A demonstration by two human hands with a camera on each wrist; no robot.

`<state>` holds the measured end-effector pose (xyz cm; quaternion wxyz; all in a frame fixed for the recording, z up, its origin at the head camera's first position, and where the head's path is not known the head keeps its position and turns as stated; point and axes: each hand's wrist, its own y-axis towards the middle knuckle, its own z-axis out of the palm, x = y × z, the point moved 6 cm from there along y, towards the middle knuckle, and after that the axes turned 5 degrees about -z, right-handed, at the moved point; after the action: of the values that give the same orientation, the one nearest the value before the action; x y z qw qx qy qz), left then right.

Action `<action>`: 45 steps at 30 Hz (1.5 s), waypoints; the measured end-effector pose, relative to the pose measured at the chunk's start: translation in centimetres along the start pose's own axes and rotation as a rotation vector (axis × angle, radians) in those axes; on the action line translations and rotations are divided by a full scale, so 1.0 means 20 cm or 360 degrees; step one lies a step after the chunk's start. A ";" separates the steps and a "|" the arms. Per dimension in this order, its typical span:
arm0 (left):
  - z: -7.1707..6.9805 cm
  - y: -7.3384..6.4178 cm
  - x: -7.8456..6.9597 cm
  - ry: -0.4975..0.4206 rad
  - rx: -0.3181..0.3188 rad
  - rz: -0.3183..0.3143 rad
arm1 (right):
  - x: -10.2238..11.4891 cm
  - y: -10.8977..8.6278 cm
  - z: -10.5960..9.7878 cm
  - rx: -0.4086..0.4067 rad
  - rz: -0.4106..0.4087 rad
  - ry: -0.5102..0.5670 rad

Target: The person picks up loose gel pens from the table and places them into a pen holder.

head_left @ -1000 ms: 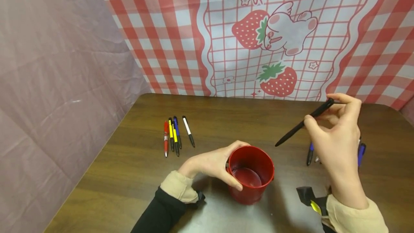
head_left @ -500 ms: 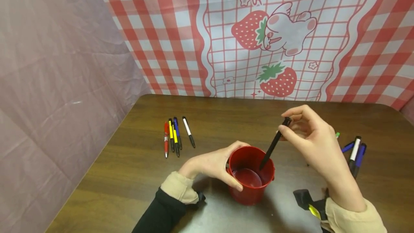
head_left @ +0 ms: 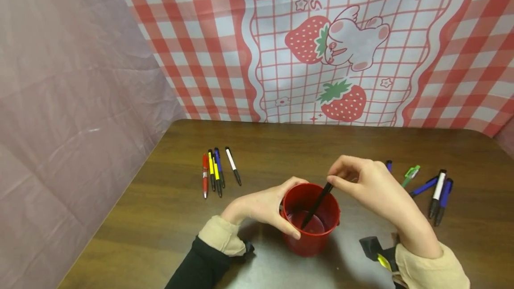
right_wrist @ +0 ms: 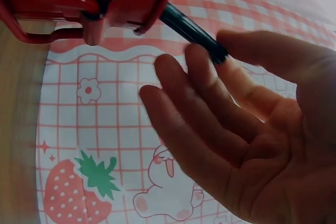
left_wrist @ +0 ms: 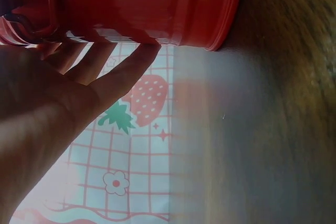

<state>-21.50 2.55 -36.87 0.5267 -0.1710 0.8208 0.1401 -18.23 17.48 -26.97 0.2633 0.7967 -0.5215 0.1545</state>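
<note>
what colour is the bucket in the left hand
The bucket is red; the head view shows it best.

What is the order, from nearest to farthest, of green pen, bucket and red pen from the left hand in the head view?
1. Bucket, held in the left hand.
2. Red pen, to the left.
3. Green pen, across to the right.

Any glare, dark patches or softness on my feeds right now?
Head: pale glare on the table, soft shadows beside the red bucket. Left wrist: left hand shaded against the bright patterned cloth, table hazy. Right wrist: right hand and black pen dim, upper right corner washed pale.
</note>
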 end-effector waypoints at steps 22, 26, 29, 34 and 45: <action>0.00 0.00 0.00 -0.0008 0.0008 -0.0033 | -0.04 0.02 0.09 0.0310 0.0053 0.0033; 0.00 0.00 0.00 -0.0015 0.0012 -0.0017 | -0.05 0.02 0.10 0.0355 0.0062 0.0044; 0.00 0.00 0.01 -0.0009 0.0014 -0.0016 | -0.05 0.02 0.12 0.0375 0.0060 0.0061; 0.00 0.00 0.01 -0.0025 0.0023 -0.0025 | -0.06 0.02 0.13 0.0393 0.0042 0.0064; 0.00 -0.01 0.00 -0.0048 0.0016 -0.0076 | -0.06 0.02 0.14 0.0416 0.0053 0.0070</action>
<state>-21.33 2.43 -36.86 0.5432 -0.1858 0.8091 0.1258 -19.19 16.66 -29.77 0.1661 0.8120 -0.5042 0.2428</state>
